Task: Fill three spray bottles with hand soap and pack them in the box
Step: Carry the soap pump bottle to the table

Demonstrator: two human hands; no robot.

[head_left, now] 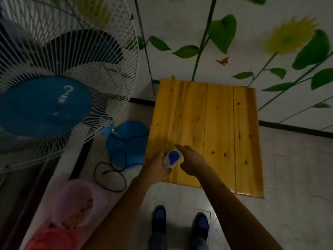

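From the head view, the bottle (172,159) sits at 7 o'clock on the wooden counter (216,123). It is white with a blue top, maybe a soap bottle. It looks light and slippery; hold its middle. The left hand (156,166) wraps its fingers around it. The right hand (192,160) has loose fingers beside it.

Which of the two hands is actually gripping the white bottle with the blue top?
The left hand: its fingers wrap the bottle at the near-left corner of the wooden table. The right hand is beside it, fingers extended.
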